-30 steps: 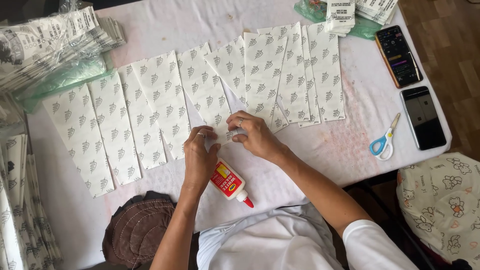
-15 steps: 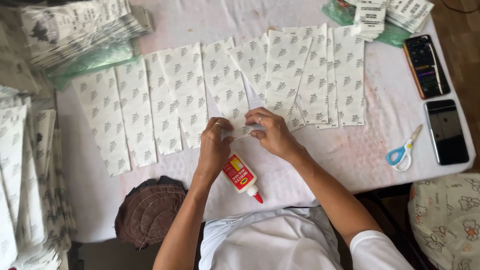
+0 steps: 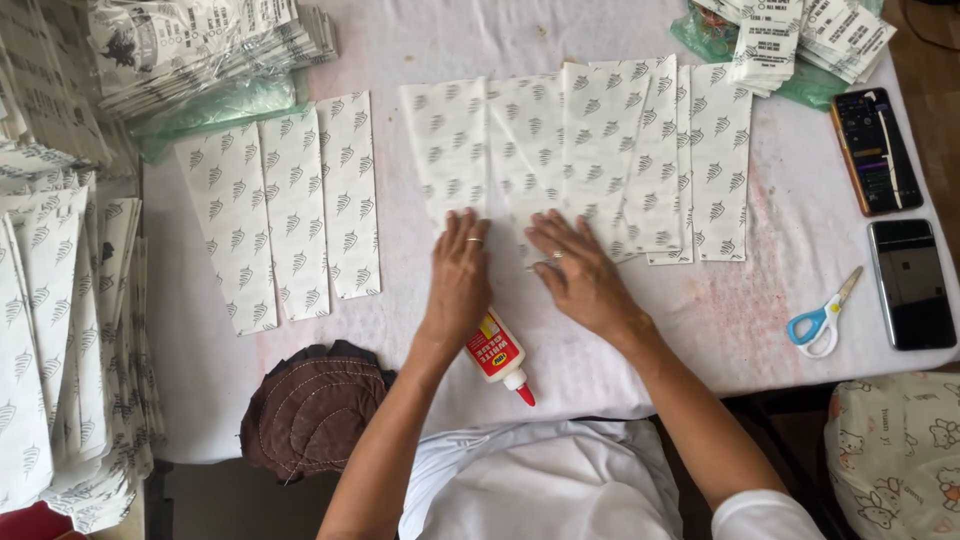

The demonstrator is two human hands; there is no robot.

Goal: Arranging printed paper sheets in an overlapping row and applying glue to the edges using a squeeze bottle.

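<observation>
Both hands lie palm-down and flat, fingers stretched out, grasping nothing. The left hand [image 3: 459, 275] and the right hand [image 3: 578, 272] press side by side on the near end of a white paper strip printed with grey leaf marks [image 3: 500, 190], which lies on the surface covered with a white cloth [image 3: 700, 340]. Each hand wears a ring.

Just below the left hand, partly under its wrist, lies a small white glue bottle with a red label and red tip [image 3: 500, 355], tip pointing toward the person. Beyond and to the right of the right hand, more overlapping leaf-printed strips [image 3: 690, 160] fan out. Well to the left of the left hand lie three separate leaf-printed strips [image 3: 290, 210] side by side. Near the left forearm rests a round brown stitched cushion [image 3: 310, 405].

Well to the right of the right hand lie blue-handled scissors [image 3: 822, 318] and two dark smartphones [image 3: 895, 220]. Stacks of printed white bags [image 3: 60, 330] stand at the far left.
</observation>
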